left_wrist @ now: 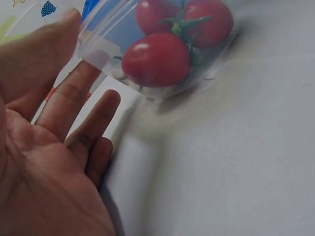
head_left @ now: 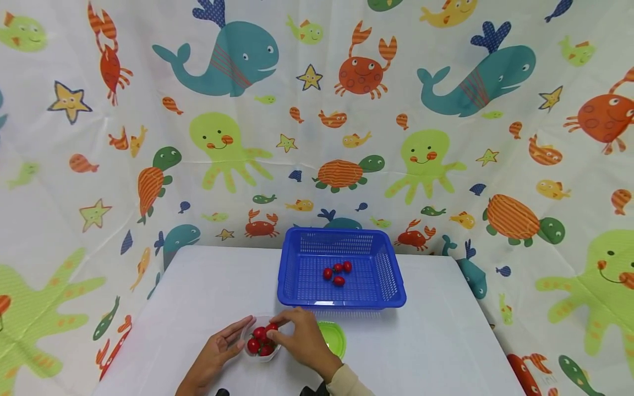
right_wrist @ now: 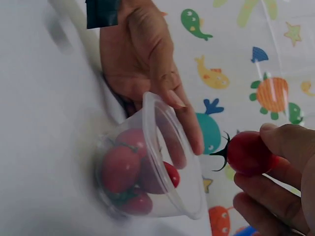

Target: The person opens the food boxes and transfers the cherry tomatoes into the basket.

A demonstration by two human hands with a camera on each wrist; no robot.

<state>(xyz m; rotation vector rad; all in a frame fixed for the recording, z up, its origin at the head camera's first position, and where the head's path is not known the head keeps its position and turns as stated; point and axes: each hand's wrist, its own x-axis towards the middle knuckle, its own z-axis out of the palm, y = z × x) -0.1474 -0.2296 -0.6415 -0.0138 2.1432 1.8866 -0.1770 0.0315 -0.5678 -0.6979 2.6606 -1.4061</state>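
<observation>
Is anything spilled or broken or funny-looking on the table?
Nothing stands out. Four small red tomatoes lie in the blue plastic basket, more sit in the clear plastic tub, and the right hand pinches another tomato. I see no spills or cracks.

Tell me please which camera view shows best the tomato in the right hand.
The right wrist view: the held tomato appears large there, its stem visible. The head view shows it small, partly covered by the right hand. The left wrist view shows other tomatoes, not this one.
</observation>
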